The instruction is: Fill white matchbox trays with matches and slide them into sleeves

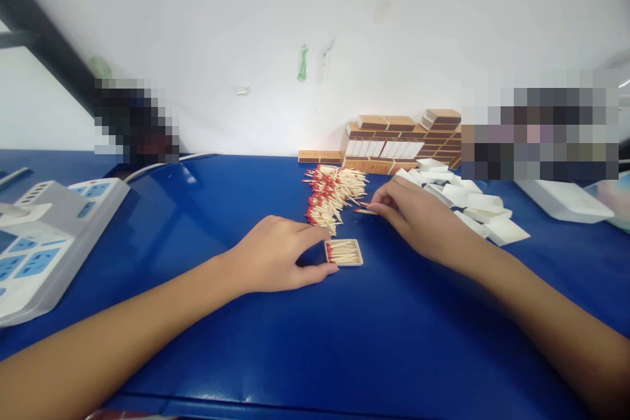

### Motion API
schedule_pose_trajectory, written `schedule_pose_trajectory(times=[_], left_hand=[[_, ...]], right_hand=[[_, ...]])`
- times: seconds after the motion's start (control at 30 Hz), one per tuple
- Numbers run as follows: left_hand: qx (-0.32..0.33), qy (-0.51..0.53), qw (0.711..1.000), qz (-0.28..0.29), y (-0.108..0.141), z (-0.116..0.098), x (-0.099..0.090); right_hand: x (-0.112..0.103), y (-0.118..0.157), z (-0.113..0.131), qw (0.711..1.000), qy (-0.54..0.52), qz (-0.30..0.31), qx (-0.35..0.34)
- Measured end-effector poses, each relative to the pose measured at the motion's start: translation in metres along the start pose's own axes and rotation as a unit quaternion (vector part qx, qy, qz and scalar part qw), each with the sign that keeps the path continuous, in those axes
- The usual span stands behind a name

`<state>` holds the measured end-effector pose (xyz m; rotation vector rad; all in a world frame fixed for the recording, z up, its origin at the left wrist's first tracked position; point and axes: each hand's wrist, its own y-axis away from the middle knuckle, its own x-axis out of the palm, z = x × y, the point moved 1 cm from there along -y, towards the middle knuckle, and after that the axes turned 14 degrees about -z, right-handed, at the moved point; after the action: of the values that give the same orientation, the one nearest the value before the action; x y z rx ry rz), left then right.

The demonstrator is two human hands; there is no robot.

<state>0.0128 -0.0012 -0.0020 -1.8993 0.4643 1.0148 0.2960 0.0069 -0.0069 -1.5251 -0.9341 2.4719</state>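
My left hand [278, 252] holds a small white matchbox tray [361, 254] by its left end, thumb at the near corner and a finger at the far corner. Inside the tray lie several matches [343, 252], red heads to the left. My right hand [413, 213] is closed in a pinch on a few matchsticks [365, 210], their red heads pointing left, just above the table. Between the hands, beyond the tray, a loose heap of red-headed matches [335, 193] lies on the blue table.
Brown matchboxes [378, 164] are stacked against the white wall at the back. To the right lie several white empty trays [472, 200] in a jumble and a larger white container [566, 201]. A white power strip [93, 230] with blue sockets occupies the left side.
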Motion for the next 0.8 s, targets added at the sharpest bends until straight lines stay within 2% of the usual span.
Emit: schedule_pose_trajectory(times=[0.17, 0.33, 0.53, 0.8], left_hand=[[-0.002, -0.011, 1.000, -0.011, -0.001, 0.000, -0.001], [-0.002, -0.014, 1.000, -0.016, -0.001, 0.000, -0.001], [-0.004, -0.012, 1.000, -0.024, -0.001, 0.000, -0.001], [0.000, -0.006, 1.000, -0.021, -0.001, 0.000, 0.001]], right_hand=[[-0.005, 0.001, 0.016, 0.999, -0.039, -0.006, -0.003], [-0.006, 0.004, 0.037, 0.995, -0.081, 0.011, -0.054], [-0.005, 0.009, 0.055, 0.992, -0.084, 0.030, -0.092], [-0.001, 0.013, 0.064, 0.988, -0.087, 0.081, -0.102]])
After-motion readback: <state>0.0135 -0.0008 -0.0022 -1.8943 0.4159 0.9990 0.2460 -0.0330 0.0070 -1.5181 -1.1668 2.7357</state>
